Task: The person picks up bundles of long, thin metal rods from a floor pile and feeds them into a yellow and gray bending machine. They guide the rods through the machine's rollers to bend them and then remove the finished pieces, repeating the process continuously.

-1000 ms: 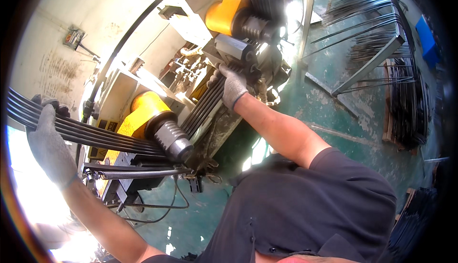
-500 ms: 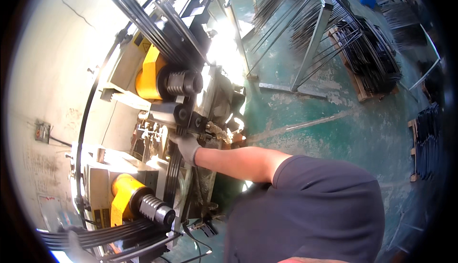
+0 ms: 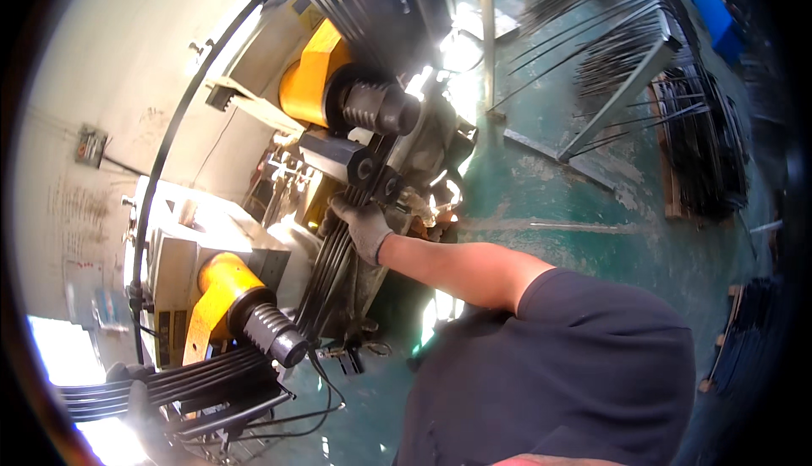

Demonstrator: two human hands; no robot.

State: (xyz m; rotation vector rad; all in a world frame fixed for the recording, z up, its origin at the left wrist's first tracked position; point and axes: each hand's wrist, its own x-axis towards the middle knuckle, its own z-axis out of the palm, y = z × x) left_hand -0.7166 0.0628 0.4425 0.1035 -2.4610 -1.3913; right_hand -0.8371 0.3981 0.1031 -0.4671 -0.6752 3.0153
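Observation:
My right hand (image 3: pixel 365 229), in a pale glove with a dark cuff, reaches across the middle of the view. Its fingers are closed around a bundle of black rods (image 3: pixel 328 276) beside a bending machine. At the lower left, my gloved left hand (image 3: pixel 142 405) is in shadow, closed around the curved far end of the rods (image 3: pixel 211 375). Between my hands the bundle bends around a ridged dark roller (image 3: pixel 272 333) on a yellow arm (image 3: pixel 222 284). A second ridged roller (image 3: pixel 381 109), with another yellow arm (image 3: pixel 313 77), stands higher up.
More black rods (image 3: pixel 338 1) slope up at the top. A metal rack (image 3: pixel 622 98) holding thin rods stands at the upper right, near a stack of bent black rods (image 3: pixel 702 149) on a pallet. A black hose (image 3: pixel 156 170) runs along the wall at left. The floor (image 3: pixel 541 212) is green.
My view has shifted, so the machine's upper part and the rack sit farther right. Both hands stay on the rods.

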